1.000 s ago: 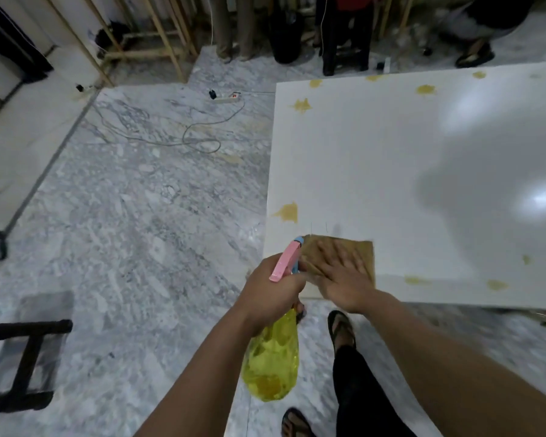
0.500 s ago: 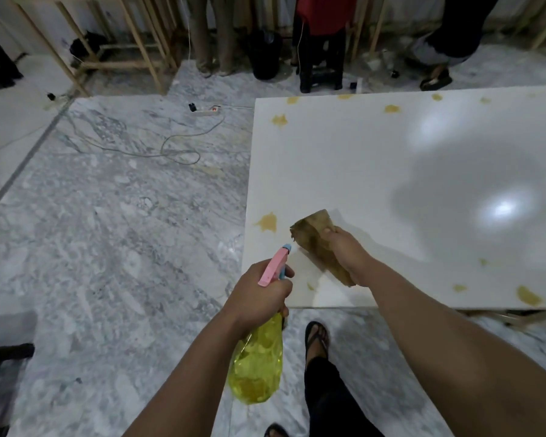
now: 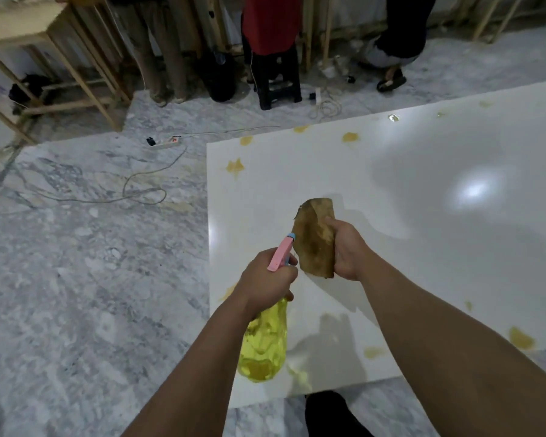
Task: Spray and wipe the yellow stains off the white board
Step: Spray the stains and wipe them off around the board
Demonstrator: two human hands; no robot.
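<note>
Left hand (image 3: 265, 279) grips the yellow spray bottle (image 3: 264, 348) by its pink trigger head; right hand (image 3: 347, 250) clutches a brown cloth (image 3: 312, 241) above the white board (image 3: 423, 216), near stains (image 3: 235, 166).

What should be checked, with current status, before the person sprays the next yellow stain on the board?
1. Left hand grips the spray bottle: ok.
2. Liquid left in bottle: ok, some visible at the bottom.
3. Nozzle aimed at a stain: cannot tell.
4. Right hand holds the brown cloth, lifted off the white board: ok.
5. Stains remaining, such as the star-shaped stain: ok, several remain.
</note>
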